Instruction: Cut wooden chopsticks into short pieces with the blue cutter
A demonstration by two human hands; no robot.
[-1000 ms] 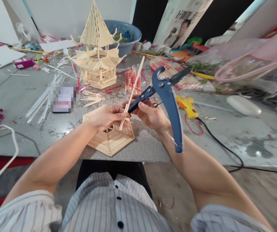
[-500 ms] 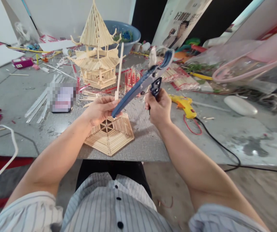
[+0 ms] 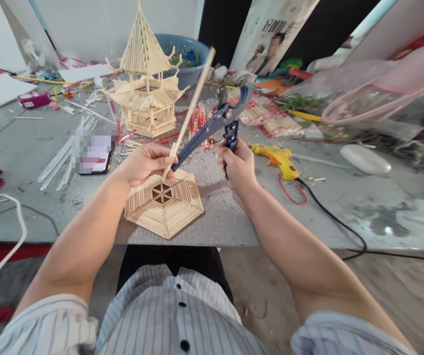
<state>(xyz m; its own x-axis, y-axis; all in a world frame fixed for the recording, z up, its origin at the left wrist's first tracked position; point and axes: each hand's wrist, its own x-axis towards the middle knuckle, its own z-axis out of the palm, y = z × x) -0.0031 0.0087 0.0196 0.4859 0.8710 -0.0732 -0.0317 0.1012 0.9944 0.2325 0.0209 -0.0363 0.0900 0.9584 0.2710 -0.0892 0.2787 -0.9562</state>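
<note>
My left hand (image 3: 152, 162) is closed on slim wooden sticks (image 3: 193, 108), tilted up to the right, and its fingertips also touch one handle end of a blue pipe cutter (image 3: 212, 129). My right hand (image 3: 238, 165) wraps round the cutter's other handle. The cutter's handles stand wide apart, and its jaw points up and away. Below my left hand, a flat hexagonal panel of wooden sticks (image 3: 171, 214) lies near the table edge, with a spoked hole at its centre. Behind it stands a stick-built pagoda model (image 3: 149, 93) with a pointed roof.
A yellow glue gun (image 3: 284, 162) lies to the right, its black cord crossing the table edge. Clear glue sticks (image 3: 58, 158) and a phone (image 3: 99, 153) lie left. Packs of sticks (image 3: 271, 116), a blue basin (image 3: 188, 71) and a white oval object (image 3: 365, 159) are farther off.
The sticks have tipped from nearly upright to leaning right, and one now reaches farther up. The cutter and my right hand have shifted slightly left, and its jaw has turned.
</note>
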